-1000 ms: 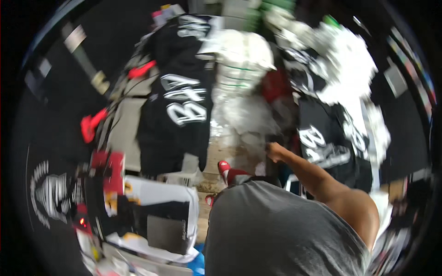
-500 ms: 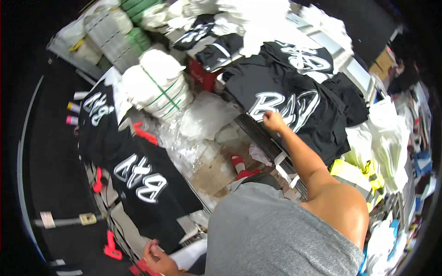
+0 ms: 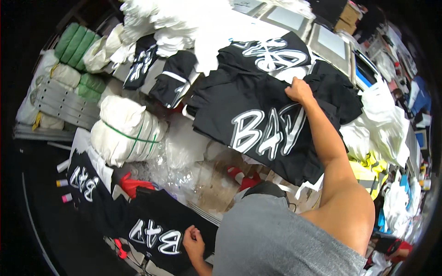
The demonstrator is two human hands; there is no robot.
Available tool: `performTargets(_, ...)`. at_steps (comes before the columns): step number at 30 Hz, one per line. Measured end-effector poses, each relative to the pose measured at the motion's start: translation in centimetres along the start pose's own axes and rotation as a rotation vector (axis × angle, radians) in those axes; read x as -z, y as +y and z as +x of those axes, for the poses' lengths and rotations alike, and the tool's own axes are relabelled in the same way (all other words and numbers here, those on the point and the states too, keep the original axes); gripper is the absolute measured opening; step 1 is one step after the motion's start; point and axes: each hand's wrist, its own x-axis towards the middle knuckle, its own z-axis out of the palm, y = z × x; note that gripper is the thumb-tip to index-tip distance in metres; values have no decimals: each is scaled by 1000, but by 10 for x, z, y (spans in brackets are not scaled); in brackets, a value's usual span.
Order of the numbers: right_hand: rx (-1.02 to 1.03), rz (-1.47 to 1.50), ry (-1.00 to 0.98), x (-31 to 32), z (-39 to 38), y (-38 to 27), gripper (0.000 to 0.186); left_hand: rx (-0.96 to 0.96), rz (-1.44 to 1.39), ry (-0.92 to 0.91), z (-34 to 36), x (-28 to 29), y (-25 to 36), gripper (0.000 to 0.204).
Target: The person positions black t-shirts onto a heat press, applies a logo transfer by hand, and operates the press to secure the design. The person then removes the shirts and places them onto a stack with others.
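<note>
A black T-shirt point(image 3: 221, 101) with large white lettering lies spread over a pile of dark garments in the middle. My right hand point(image 3: 300, 90) reaches across it with the arm stretched out, fingers closed on the cloth near its far right edge. My left hand point(image 3: 194, 240) hovers low at the left of my body, fingers loosely curled and holding nothing. Beside it, another black T-shirt point(image 3: 154, 209) with white lettering lies flat. Behind the middle shirt, a black garment point(image 3: 294, 46) also bears a white print.
A white bundle tied with green cord point(image 3: 131, 131) stands at left, with clear plastic sheeting point(image 3: 184, 138) next to it. White cloth point(image 3: 179, 23) is heaped at the back. A yellow high-visibility garment point(image 3: 368, 172) and white bags point(image 3: 380, 119) sit at right. Framed panels point(image 3: 329, 46) line the back right.
The view has turned. My right hand has gone from over the shirt's lettering to its far right edge, and the lettering lies flatter. My left hand has come in beside the left shirt's print.
</note>
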Motion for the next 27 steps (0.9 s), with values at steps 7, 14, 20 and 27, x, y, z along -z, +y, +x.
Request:
performTargets(7, 230, -78, 18, 19, -11, -7, 42, 124, -83, -249, -28, -42, -20, 28)
performTargets(14, 298, 203, -194, 3, -75, -44, 44, -20, -85, -84, -74, -38, -46, 29)
performTargets(20, 281, 280, -112, -19, -167, -43, 33, 10, -218, 27, -131, -42, -62, 28)
performTargets(27, 1369, 392, -1245, 30, -433, -96, 24, -583, -76, 217, -149, -42, 27, 38)
